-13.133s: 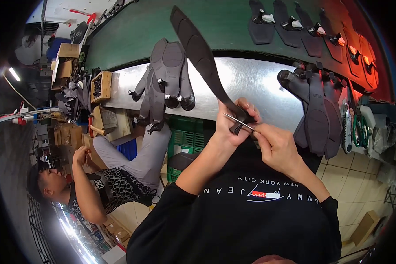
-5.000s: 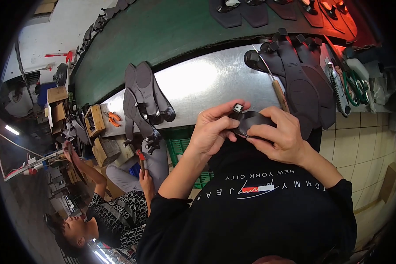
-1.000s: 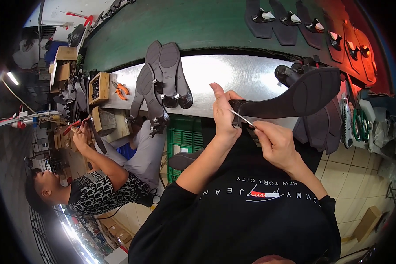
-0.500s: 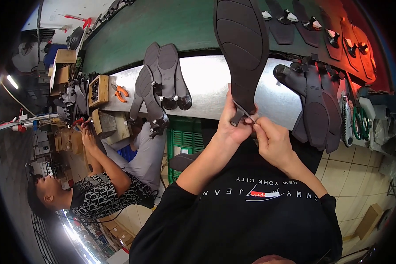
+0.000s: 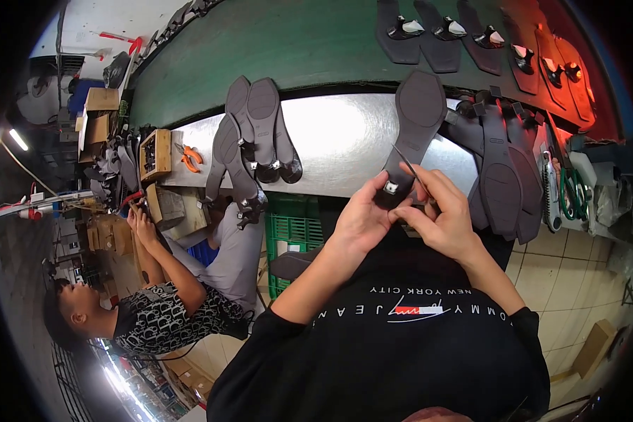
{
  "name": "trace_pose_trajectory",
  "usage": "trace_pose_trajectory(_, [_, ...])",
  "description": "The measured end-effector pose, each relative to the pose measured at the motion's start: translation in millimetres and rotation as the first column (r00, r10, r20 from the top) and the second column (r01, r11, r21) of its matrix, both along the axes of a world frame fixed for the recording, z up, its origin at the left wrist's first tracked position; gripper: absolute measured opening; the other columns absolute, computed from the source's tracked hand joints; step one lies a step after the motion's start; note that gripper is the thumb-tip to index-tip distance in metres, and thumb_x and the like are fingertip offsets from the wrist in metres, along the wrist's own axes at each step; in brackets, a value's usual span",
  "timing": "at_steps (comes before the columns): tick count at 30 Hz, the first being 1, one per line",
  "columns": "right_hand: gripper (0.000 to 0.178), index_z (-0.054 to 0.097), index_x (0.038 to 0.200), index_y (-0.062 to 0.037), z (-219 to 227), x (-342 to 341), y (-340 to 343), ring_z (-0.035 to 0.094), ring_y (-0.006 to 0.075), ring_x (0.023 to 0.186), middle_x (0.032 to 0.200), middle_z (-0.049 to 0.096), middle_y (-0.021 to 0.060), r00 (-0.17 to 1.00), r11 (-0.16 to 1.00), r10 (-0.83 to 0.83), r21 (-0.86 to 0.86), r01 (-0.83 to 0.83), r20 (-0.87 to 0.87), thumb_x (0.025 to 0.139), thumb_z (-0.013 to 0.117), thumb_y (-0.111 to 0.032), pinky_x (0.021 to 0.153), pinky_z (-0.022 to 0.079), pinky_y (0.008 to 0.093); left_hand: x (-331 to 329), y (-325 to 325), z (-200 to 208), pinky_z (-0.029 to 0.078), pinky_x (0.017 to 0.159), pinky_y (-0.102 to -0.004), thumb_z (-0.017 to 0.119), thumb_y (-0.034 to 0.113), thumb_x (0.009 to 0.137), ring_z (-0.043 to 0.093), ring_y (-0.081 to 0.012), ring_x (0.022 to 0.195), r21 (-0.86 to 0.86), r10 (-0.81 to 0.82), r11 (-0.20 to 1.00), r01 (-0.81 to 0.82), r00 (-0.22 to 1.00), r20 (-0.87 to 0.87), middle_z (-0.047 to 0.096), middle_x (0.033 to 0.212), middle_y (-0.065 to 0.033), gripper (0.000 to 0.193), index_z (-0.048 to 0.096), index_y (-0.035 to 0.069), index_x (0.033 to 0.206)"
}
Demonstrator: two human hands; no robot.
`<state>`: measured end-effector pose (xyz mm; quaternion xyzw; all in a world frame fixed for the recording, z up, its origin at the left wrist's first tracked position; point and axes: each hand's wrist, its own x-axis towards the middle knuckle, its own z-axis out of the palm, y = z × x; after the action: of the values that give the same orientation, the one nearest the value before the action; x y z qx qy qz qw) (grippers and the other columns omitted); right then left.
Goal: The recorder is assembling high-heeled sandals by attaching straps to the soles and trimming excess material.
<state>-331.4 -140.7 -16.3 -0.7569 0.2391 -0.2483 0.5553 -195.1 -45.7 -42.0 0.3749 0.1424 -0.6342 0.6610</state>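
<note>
A dark grey sandal sole (image 5: 420, 105) points away from me, its near end in my left hand (image 5: 359, 221). At that end sit a black strap part and a small shiny white-silver piece (image 5: 391, 188), between my fingers. My right hand (image 5: 446, 211) is closed on a thin, dark pointed tool (image 5: 406, 160), whose exact kind I cannot make out. The tool's tip lies over the sole, and the right fingertips are close to the strap end. Left of my hands, several similar soles with black straps (image 5: 264, 133) lie overlapping on the metal ledge.
A green belt (image 5: 260, 49) runs behind the metal ledge (image 5: 330, 133), bearing strapped soles (image 5: 439, 53). More soles (image 5: 501, 190) overlap at right, beside green-handled scissors (image 5: 577, 193). Orange pliers (image 5: 190, 160) and a wooden box (image 5: 155, 153) are left. A co-worker (image 5: 176, 302) sits there near a green crate (image 5: 295, 232).
The sole has dropped lower and farther from the camera, with the shiny strap piece now showing. My right hand has shifted up beside it, tool tip over the sole. Belt soles have moved left.
</note>
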Motion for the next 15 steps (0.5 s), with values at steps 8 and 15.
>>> trace_pose_trajectory(8, [0.056, 0.060, 0.123, -0.0084, -6.3, 18.9, -3.1, 0.050, 0.0142, 0.056, 0.077, 0.055, 0.0050, 0.990, 0.984, 0.051, -0.178, -0.027, 0.131, 0.069, 0.076, -0.005, 0.050, 0.043, 0.0256, -1.3, 7.0, -3.3, 0.054, 0.068, -0.0247, 0.051, 0.027, 0.096, 0.061, -0.0130, 0.080, -0.001, 0.009, 1.000, -0.009, 0.981, 0.192, 0.062, 0.091, -0.0035, 0.024, 0.059, 0.007, 0.106])
trace_pose_trajectory(15, [0.028, 0.067, 0.104, -0.0038, -21.6, 29.4, -0.1, 0.061, 0.0183, 0.063, 0.079, 0.063, 0.0094, 0.972, 0.959, -0.032, -0.267, 0.095, 0.232, 0.076, 0.068, 0.000, 0.054, 0.048, 0.0284, -17.2, 5.8, 10.6, 0.055, 0.068, -0.0270, 0.053, 0.030, 0.096, 0.061, -0.0104, 0.084, 0.020, 0.070, 0.997, -0.078, 0.961, 0.267, 0.062, 0.092, -0.0014, 0.024, 0.061, 0.009, 0.102])
